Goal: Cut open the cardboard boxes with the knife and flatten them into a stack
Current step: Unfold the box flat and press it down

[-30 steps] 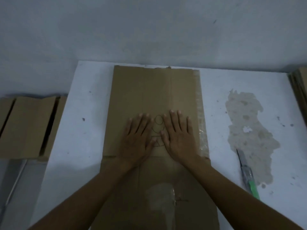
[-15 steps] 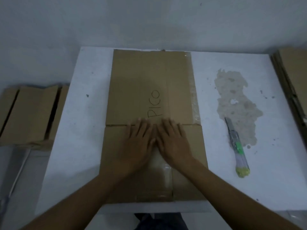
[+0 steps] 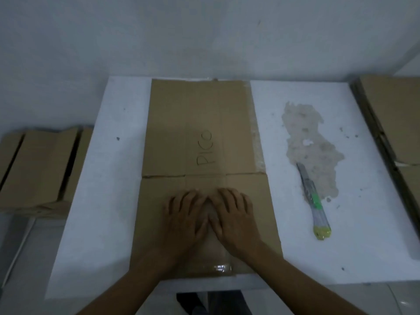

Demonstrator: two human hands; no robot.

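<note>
Both palms were down: left hand (image 3: 184, 214) and right hand (image 3: 234, 214) lay side by side on a flattened brown cardboard box (image 3: 200, 114). Fingers were loosely spread and fairly straight, gripping nothing, just pressing on the board. The thumbs were nearly touching at the middle.

The box lay flat in the middle of a white rectangular table (image 3: 109, 189), its far edge close to the pale wall (image 3: 204, 35) and its near edge just short of the table's front edge. The hands rested on the near panel, on the person's side of a crease running across the board. Beyond the crease was handwritten black lettering "PICO" (image 3: 204, 150). A shiny clear tape strip (image 3: 219, 267) sat at the near edge between the wrists.

A grey utility knife with a green slider and yellow end (image 3: 314, 201) lay on the table to the right of the box, apart from it, no hand on it. Its blade end overlapped a brownish worn patch (image 3: 309, 137) on the tabletop.

Left of the table, lower down, sat a stack of folded brown cardboard (image 3: 38, 169). Another pile of brown cardboard sheets (image 3: 397, 119) was at the right edge; I couldn't tell whether it sat on the table or beside it.
</note>
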